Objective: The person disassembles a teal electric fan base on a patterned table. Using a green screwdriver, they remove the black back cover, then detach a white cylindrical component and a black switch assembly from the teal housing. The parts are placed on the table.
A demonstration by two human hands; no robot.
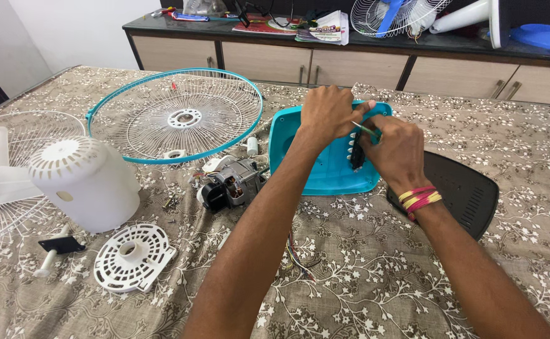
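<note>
Base shell [325, 169], teal plastic, lying on patterned tablecloth [375, 276] beside bare motor [231, 185]. Left hand [326, 114] clenched on its upper rim, steadying. Right hand [395, 150] pinching thin green-handled tool [365, 129] at black switch block [356, 154]. Advisable: keep tool square, pressure light.

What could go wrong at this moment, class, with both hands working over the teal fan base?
The thin tool in the right hand might slip off the black switch block and jab the left hand. The loose wires near the motor could snag on a forearm.
</note>
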